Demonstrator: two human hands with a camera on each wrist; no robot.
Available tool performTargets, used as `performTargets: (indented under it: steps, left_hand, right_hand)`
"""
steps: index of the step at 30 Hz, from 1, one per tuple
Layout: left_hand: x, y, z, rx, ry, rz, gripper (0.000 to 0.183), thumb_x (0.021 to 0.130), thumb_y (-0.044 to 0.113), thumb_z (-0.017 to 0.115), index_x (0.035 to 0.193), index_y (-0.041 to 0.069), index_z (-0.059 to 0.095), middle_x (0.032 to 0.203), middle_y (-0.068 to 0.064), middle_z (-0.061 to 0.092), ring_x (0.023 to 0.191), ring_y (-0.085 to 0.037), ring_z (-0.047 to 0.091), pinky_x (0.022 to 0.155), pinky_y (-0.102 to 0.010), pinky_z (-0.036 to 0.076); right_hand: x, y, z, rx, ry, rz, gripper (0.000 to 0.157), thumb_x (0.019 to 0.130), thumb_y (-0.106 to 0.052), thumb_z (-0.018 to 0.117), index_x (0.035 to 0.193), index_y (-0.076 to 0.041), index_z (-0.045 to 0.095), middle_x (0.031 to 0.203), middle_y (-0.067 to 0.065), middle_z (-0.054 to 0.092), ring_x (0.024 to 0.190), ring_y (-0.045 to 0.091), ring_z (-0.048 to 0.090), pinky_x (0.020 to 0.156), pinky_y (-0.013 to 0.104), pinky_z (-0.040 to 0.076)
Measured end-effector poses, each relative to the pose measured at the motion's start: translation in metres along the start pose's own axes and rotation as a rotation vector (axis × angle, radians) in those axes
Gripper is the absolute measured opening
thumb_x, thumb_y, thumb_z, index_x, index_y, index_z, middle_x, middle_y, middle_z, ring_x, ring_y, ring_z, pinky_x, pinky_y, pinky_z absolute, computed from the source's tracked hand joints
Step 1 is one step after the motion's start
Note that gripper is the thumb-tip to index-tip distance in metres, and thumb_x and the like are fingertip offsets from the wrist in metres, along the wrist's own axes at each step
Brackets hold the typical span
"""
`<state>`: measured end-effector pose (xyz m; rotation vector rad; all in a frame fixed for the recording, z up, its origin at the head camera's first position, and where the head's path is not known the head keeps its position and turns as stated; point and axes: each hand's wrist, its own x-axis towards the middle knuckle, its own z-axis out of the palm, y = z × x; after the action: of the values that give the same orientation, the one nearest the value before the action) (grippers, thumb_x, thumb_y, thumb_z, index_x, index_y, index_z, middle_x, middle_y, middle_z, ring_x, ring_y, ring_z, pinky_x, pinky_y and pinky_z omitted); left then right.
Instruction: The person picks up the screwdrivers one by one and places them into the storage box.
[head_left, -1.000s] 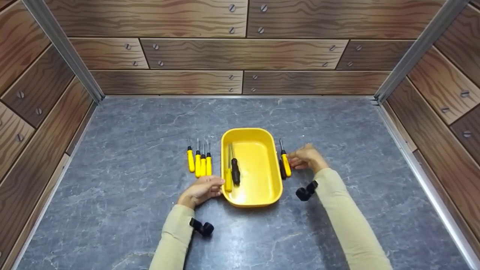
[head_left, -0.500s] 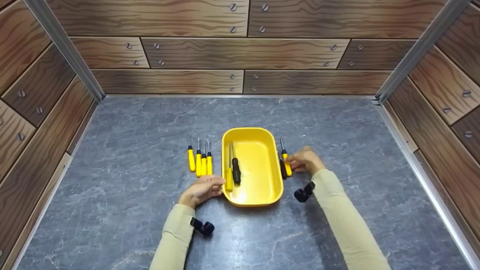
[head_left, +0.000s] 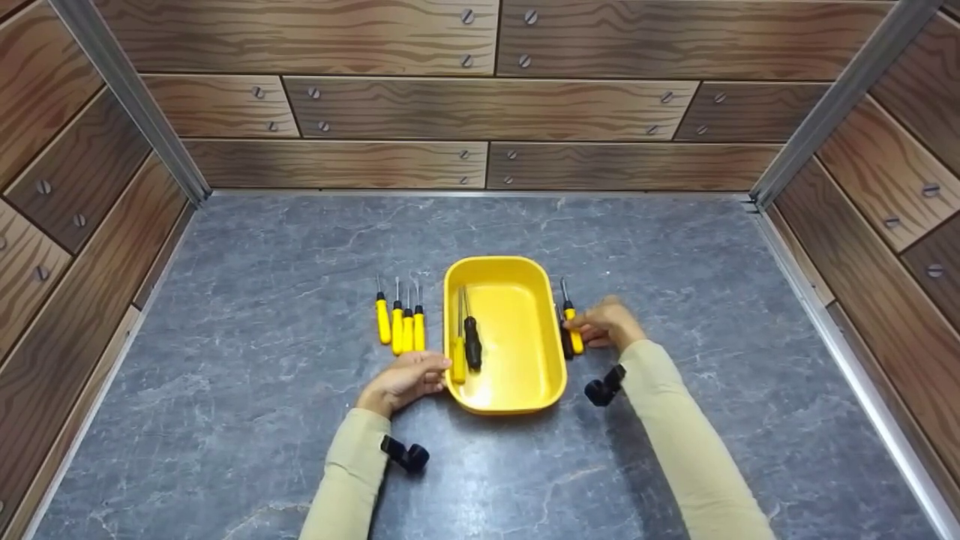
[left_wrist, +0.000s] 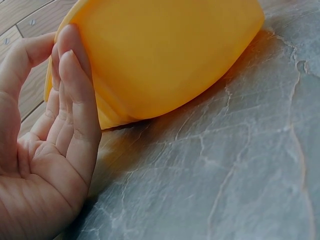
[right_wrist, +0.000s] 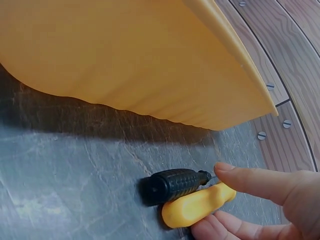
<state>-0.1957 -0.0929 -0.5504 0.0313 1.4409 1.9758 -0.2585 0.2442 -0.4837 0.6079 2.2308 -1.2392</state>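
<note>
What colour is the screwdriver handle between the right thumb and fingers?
The handle is yellow; the right wrist view shows it best.

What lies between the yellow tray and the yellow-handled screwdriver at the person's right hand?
A black-handled screwdriver lies there; the right wrist view shows it most clearly, alongside the yellow handle, with tabletop between it and the tray.

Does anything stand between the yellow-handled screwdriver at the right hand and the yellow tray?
Yes: the black screwdriver lies between the yellow-handled screwdriver and the yellow tray, whose raised side wall also stands in between.
</note>
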Motion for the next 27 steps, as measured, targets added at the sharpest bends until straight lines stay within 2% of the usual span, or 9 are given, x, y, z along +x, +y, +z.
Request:
performTargets:
  steps: [5,10,16,19,27]
  left_hand:
    - [0.0,0.0,0.001,-0.01,0.01,0.002,0.004,0.089,0.014,0.062,0.086,0.012,0.064,0.077,0.006,0.069,0.066,-0.005,0.06,0.069,-0.017,0.052]
    - [0.0,0.0,0.001,-0.025,0.019,-0.001,0.006,0.09,0.011,0.059,0.086,0.012,0.063,0.075,0.006,0.069,0.065,-0.004,0.061,0.068,-0.016,0.053]
    - [0.001,0.0,0.002,-0.013,0.02,0.001,0.005,0.09,0.011,0.059,0.087,0.012,0.063,0.077,0.005,0.069,0.066,-0.005,0.06,0.068,-0.016,0.052]
    - [0.001,-0.001,0.001,-0.014,0.022,-0.001,0.005,0.091,0.012,0.059,0.088,0.011,0.063,0.078,0.005,0.069,0.067,-0.004,0.06,0.069,-0.016,0.053]
    - [0.0,-0.001,0.001,-0.019,0.019,-0.002,0.005,0.089,0.016,0.063,0.086,0.012,0.064,0.078,0.005,0.069,0.068,-0.005,0.061,0.07,-0.017,0.053]
  right_hand:
    - [0.003,0.0,0.001,0.003,0.008,0.016,0.025,0.078,-0.017,0.078,0.088,-0.009,0.056,0.063,-0.006,0.062,0.062,0.006,0.061,0.068,0.024,0.057]
    - [0.008,0.001,-0.001,0.011,-0.008,0.029,0.032,0.072,-0.017,0.083,0.085,-0.007,0.056,0.064,-0.004,0.061,0.061,0.007,0.06,0.064,0.022,0.056]
    - [0.01,0.002,0.0,0.01,0.01,0.038,0.022,0.077,-0.013,0.078,0.087,-0.006,0.059,0.061,-0.005,0.061,0.059,0.006,0.06,0.065,0.021,0.057]
    - [0.009,0.002,0.001,0.021,0.015,0.039,0.016,0.079,-0.011,0.075,0.083,-0.007,0.059,0.059,-0.006,0.059,0.056,0.005,0.059,0.063,0.02,0.057]
    - [0.01,0.001,-0.001,0.039,0.011,0.042,0.018,0.08,-0.009,0.074,0.079,-0.008,0.057,0.058,-0.005,0.059,0.054,0.006,0.058,0.061,0.021,0.058]
